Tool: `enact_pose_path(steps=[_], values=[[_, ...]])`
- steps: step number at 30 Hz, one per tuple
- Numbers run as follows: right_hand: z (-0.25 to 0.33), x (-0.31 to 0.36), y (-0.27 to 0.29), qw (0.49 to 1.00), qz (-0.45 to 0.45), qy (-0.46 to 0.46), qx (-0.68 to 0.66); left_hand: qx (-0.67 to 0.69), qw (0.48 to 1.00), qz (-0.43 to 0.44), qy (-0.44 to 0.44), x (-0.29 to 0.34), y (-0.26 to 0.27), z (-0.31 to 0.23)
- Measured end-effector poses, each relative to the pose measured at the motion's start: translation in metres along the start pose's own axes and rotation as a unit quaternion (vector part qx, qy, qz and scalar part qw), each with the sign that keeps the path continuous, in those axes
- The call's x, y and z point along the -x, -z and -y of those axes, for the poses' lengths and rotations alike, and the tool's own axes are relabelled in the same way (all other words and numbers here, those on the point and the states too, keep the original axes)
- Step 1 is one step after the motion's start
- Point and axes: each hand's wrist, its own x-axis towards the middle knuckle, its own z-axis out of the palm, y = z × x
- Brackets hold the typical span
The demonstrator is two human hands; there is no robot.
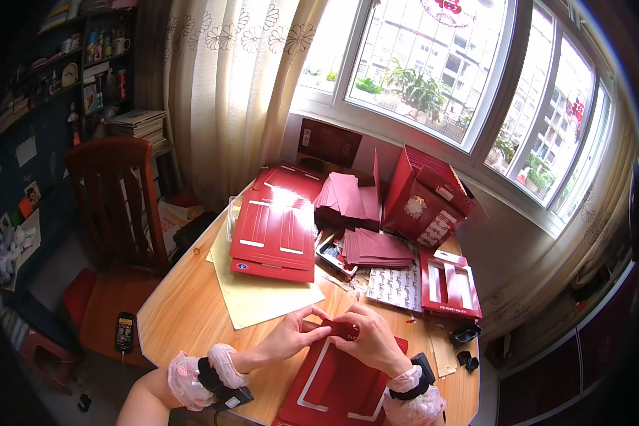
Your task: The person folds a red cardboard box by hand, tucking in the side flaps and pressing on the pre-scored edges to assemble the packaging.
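Note:
A flat red cardboard piece (339,382) with white L-shaped strips lies at the near edge of the wooden table. At its far end, my left hand (291,336) pinches a small raised flap between thumb and fingers. On the other side of that flap, my right hand (370,341) is closed on it too, fingers bent over the top edge. My hands are close together with the flap between them; its lower part is partly hidden by the fingers. Both wrists carry pale frilly cuffs and black bands.
Beyond my left hand lie stacked red cardboard panels (275,234) over a yellow sheet (252,295). Dark pink card pieces (378,247) sit mid-table, near a large open red box (422,199). A red frame-like carton (450,285) is at the right. A wooden chair (113,206) stands left.

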Motion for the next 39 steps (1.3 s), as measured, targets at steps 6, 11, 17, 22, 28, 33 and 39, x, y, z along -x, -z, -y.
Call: enact_pose_path(steps=[6,11,17,22,28,33,39], values=[[0.002,0.001,-0.001,0.999,-0.035,-0.018,-0.01,0.029,0.999,-0.037,0.018,-0.001,0.003,-0.004],[-0.002,0.005,0.004,0.997,-0.039,-0.024,0.054,0.027,0.998,-0.05,0.015,-0.003,0.009,-0.005],[0.0,0.003,0.002,0.994,-0.033,0.026,0.1,-0.009,0.999,-0.038,0.0,-0.008,0.008,-0.001],[0.006,0.003,0.0,0.994,-0.005,0.021,0.111,-0.076,0.993,-0.029,-0.08,-0.009,0.004,0.002],[0.011,0.007,0.002,0.988,-0.038,0.01,0.146,-0.114,0.992,-0.045,-0.038,-0.005,0.005,-0.008],[0.017,0.009,0.008,0.986,-0.016,-0.02,0.162,-0.107,0.993,-0.043,-0.018,-0.003,0.006,-0.009],[0.019,0.008,0.007,0.98,-0.008,0.014,0.2,-0.107,0.993,-0.014,-0.046,-0.007,0.008,-0.009]])
